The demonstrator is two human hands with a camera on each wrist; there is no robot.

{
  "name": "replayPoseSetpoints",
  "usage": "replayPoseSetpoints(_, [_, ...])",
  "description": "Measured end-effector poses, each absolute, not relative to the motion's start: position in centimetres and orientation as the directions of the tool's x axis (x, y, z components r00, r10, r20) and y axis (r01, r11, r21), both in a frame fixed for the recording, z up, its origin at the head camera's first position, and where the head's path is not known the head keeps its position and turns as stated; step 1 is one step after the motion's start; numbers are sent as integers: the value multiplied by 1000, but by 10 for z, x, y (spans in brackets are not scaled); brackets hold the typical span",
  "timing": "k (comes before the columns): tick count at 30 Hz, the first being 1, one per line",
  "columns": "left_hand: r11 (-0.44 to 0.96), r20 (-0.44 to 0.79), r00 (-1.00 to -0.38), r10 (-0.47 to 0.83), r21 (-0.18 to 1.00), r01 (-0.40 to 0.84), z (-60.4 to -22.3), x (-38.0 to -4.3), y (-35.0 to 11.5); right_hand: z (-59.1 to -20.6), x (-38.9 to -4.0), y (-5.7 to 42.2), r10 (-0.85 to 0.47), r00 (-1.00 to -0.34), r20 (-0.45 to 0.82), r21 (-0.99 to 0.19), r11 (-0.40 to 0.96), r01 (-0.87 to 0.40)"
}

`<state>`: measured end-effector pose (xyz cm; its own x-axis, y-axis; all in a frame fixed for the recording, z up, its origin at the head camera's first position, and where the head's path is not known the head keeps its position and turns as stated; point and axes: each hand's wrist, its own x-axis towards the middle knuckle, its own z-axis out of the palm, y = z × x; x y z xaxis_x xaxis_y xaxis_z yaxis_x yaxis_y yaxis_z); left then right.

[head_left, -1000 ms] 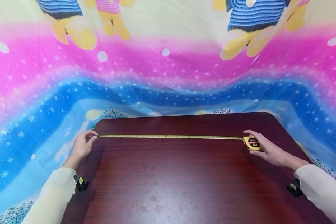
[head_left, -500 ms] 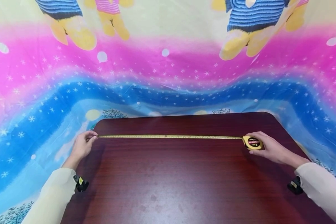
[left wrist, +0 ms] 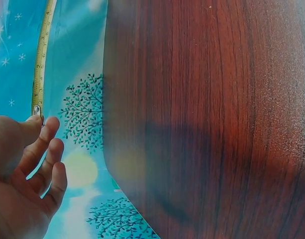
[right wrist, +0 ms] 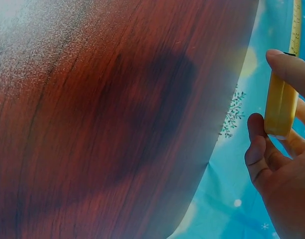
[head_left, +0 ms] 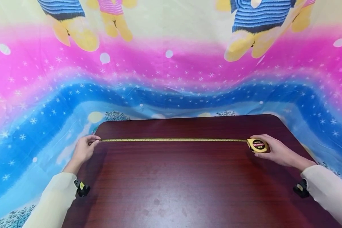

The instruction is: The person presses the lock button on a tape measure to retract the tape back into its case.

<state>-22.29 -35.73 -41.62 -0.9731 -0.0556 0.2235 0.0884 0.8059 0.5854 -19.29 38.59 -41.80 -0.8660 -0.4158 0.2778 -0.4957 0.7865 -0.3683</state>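
Observation:
A yellow blade of a tape measure (head_left: 171, 139) stretches in a straight line across the head view, above the table. My left hand (head_left: 84, 148) pinches the blade's end between thumb and fingers. In the left wrist view the metal end hook (left wrist: 37, 110) shows at the thumb, and the other fingers are loosely bent. At the other end, my right hand (head_left: 279, 152) grips the yellow tape case (head_left: 257, 146), which bears a dark round label reading 2m. The right wrist view shows the case (right wrist: 280, 107) edge-on, between thumb and fingers.
The dark red-brown wooden table (head_left: 171, 183) has rounded far corners. Behind and beside it hangs a cloth (head_left: 171, 69) printed with snowflakes and bears. A small black device (head_left: 82, 188) is strapped to the left wrist, another device (head_left: 301, 188) to the right.
The right hand's index finger, lifted a second ago, now lies along the top of the case. The left hand and the stretched blade look nearly the same.

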Motion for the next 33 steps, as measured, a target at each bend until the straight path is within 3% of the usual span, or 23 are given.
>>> replayPoseSetpoints(33, [789,164,-986,-13,607,91,-411,-214,-345,-416,-193,387,-419,-864,281,-384,776,-501])
